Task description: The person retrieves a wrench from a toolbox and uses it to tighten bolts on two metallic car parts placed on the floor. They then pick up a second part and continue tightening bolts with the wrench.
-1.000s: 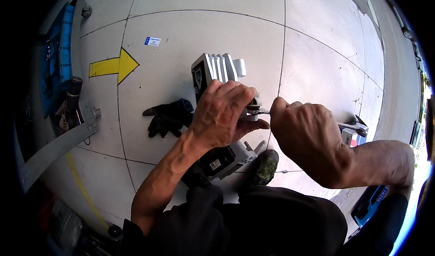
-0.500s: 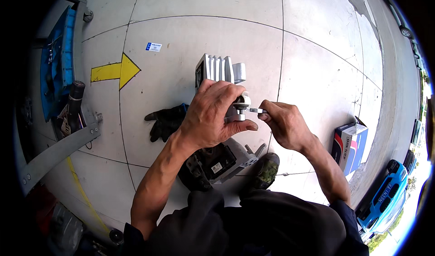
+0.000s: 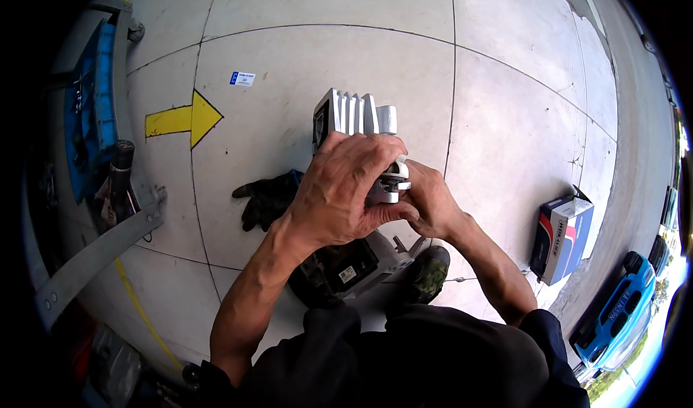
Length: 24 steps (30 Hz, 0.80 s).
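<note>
A silver metal part with tall fins [image 3: 354, 112] and a round boss [image 3: 388, 119] stands upright before me. My left hand [image 3: 345, 181] is closed on its near end, the thumb reaching toward the right. Beside that thumb, a pale rounded fitting with a dark stud [image 3: 394, 177] shows at the near end. My right hand [image 3: 433, 204] is closed just right of the fitting, its fingertips mostly hidden behind the part and my left thumb. The flat metal end of a small wrench [image 3: 404, 186] meets the stud; its handle is hidden in my right hand.
A larger metal unit with a black cover [image 3: 349, 272] lies between my feet. Black gloves [image 3: 263, 197] rest on the floor to the left. A blue and white box [image 3: 563, 238] stands at right. A metal-framed cart [image 3: 101, 246] with blue trays [image 3: 106, 105] fills the left side.
My right hand has swung left and toward me, closing in against the fitting and my left thumb. The wrench, earlier pointing right, is now mostly hidden. The left hand keeps its hold.
</note>
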Each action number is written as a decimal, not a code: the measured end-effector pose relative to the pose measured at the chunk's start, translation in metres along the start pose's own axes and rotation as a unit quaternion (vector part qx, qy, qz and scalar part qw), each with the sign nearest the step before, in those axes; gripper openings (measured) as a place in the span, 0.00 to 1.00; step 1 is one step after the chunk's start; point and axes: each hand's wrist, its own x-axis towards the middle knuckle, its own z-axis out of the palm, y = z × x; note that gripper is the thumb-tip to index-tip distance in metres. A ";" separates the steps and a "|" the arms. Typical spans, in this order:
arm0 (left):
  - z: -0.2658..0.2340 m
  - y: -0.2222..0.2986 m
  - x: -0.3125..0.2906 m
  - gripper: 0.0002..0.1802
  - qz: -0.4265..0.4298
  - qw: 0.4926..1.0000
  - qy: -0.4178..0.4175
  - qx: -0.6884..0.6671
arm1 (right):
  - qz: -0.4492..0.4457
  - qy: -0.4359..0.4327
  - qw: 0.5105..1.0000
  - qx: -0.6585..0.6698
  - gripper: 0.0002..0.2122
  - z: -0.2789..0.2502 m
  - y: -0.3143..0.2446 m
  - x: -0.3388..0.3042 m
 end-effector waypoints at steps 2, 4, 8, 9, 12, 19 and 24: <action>0.005 0.005 -0.001 0.39 -0.016 1.000 -0.018 -0.004 | 0.021 0.022 0.999 0.021 0.16 0.007 -0.002 -0.005; 0.004 0.007 -0.001 0.39 -0.036 0.999 -0.028 0.014 | 0.082 0.013 0.996 0.025 0.15 0.007 -0.014 -0.011; 0.010 0.009 0.000 0.38 -0.004 0.998 -0.040 0.039 | 0.076 -0.094 0.948 -0.293 0.09 -0.053 -0.065 -0.017; 0.015 0.012 -0.001 0.38 0.014 0.998 -0.049 0.042 | 0.103 -0.143 0.925 -0.336 0.08 -0.062 -0.080 -0.022; 0.024 0.011 -0.010 0.32 0.015 0.999 -0.022 0.036 | 0.110 -0.197 0.934 -0.278 0.05 -0.066 -0.076 -0.034; -0.001 0.006 -0.003 0.22 -0.038 0.999 -0.004 -0.001 | 0.188 -0.016 0.972 -0.142 0.04 -0.050 -0.078 -0.041; -0.002 0.010 -0.010 0.21 -0.047 0.999 -0.004 0.013 | 0.101 -0.047 0.935 -0.337 0.04 -0.055 -0.098 -0.022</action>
